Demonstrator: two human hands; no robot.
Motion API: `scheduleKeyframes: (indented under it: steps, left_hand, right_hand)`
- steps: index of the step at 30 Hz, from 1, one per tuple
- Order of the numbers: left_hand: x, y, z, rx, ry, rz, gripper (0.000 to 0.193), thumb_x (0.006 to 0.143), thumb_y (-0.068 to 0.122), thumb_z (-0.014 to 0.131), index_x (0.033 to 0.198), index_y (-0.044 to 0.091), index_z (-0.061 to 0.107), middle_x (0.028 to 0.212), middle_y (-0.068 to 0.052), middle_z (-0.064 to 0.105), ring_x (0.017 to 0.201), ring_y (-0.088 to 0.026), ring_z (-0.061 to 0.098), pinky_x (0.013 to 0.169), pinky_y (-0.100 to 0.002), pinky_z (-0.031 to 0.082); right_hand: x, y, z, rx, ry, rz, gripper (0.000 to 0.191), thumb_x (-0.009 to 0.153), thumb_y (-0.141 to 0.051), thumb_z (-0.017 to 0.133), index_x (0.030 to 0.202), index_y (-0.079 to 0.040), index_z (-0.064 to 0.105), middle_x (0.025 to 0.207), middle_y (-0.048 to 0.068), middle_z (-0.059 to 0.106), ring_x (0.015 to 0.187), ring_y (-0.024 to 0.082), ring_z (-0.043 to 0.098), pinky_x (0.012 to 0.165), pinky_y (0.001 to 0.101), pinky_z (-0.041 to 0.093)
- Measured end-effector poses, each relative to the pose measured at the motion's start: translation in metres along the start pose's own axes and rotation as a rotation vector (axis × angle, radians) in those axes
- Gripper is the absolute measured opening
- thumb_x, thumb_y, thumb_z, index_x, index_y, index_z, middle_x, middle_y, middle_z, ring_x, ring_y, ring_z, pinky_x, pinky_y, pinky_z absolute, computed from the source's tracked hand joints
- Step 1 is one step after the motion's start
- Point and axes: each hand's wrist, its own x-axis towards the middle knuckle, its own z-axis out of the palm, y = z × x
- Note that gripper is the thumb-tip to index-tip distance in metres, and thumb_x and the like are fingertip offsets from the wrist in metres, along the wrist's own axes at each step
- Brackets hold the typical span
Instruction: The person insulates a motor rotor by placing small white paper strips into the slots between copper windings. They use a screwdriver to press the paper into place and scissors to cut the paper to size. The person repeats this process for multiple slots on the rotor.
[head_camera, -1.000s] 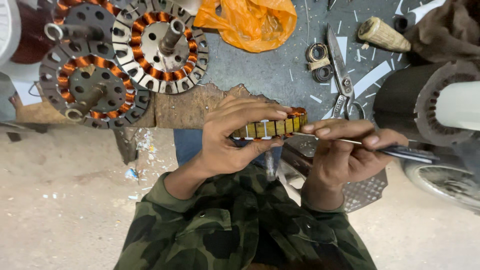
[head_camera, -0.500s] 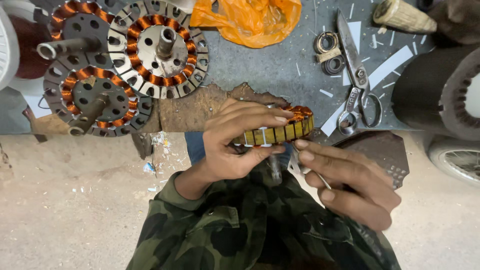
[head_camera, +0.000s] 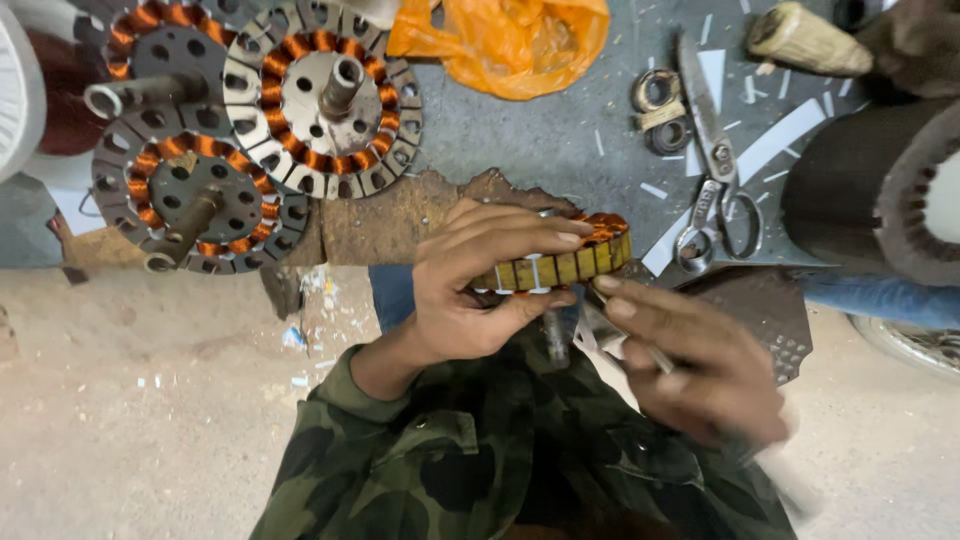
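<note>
Wound stators: three lie at far left on the bench, copper coils in place, shafts up; these look finished.
Left hand: closed around the stator, fingers over the top, thumb underneath, holding it edge-on above the lap.
Stator: copper winding shows along its top edge, yellow slot liners along the side; winding seems partly or fully laid, dressing still underway as far as I can judge.
Right hand: blurred, fingertips at the stator's right end, pinching a thin tool; exact grip cannot be told.
Scissors: on the bench, right, untouched.
Orange bag: top centre.
</note>
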Motion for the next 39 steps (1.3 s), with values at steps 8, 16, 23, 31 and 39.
scheduleKeyframes:
  steps: [8,16,23,31,39]
  left_hand:
    - [-0.006,0.008,0.006,-0.032,0.065,0.003,0.045,0.080,0.011,0.090,0.120,0.007,0.071,0.123,-0.008,0.076,0.111,-0.023,0.074,0.099,-0.032,0.051]
    - [-0.010,0.005,0.007,-0.069,0.067,-0.007,0.044,0.082,0.009,0.089,0.122,0.006,0.070,0.124,-0.009,0.076,0.110,-0.023,0.074,0.099,-0.033,0.052]
    - [-0.013,-0.002,0.016,0.001,0.036,-0.010,0.046,0.080,0.010,0.091,0.120,0.006,0.070,0.122,-0.010,0.076,0.109,-0.024,0.075,0.095,-0.033,0.053]
    - [-0.010,-0.001,0.013,0.033,0.037,-0.007,0.045,0.080,0.013,0.092,0.119,0.007,0.070,0.120,-0.008,0.076,0.109,-0.024,0.075,0.096,-0.033,0.054]
    - [-0.010,-0.005,0.010,0.011,0.023,0.006,0.044,0.082,0.014,0.091,0.120,0.007,0.069,0.120,-0.009,0.076,0.111,-0.024,0.075,0.096,-0.033,0.053]
  right_hand:
    - [0.003,0.054,0.016,-0.774,0.311,0.452,0.031,0.103,-0.003,0.077,0.133,-0.003,0.067,0.104,0.017,0.073,0.086,0.026,0.073,0.077,0.0386,0.058]
    - [0.032,0.010,-0.002,-0.868,0.230,-0.464,0.023,0.088,0.005,0.081,0.107,0.012,0.071,0.100,0.027,0.066,0.066,0.016,0.067,0.058,0.0276,0.054]
    - [-0.050,-0.016,0.047,0.446,0.680,-0.771,0.017,0.079,0.007,0.080,0.089,0.001,0.068,0.083,0.006,0.069,0.075,0.021,0.077,0.060,0.0318,0.065]
    - [-0.021,0.009,0.022,-0.036,0.338,-0.145,0.030,0.084,0.008,0.072,0.113,0.004,0.064,0.109,0.025,0.065,0.097,0.032,0.075,0.075,0.0382,0.067]
    - [0.014,0.006,0.025,-0.535,0.180,-0.253,0.029,0.081,0.010,0.078,0.107,0.011,0.066,0.106,0.030,0.066,0.099,0.040,0.072,0.083,0.0484,0.067]
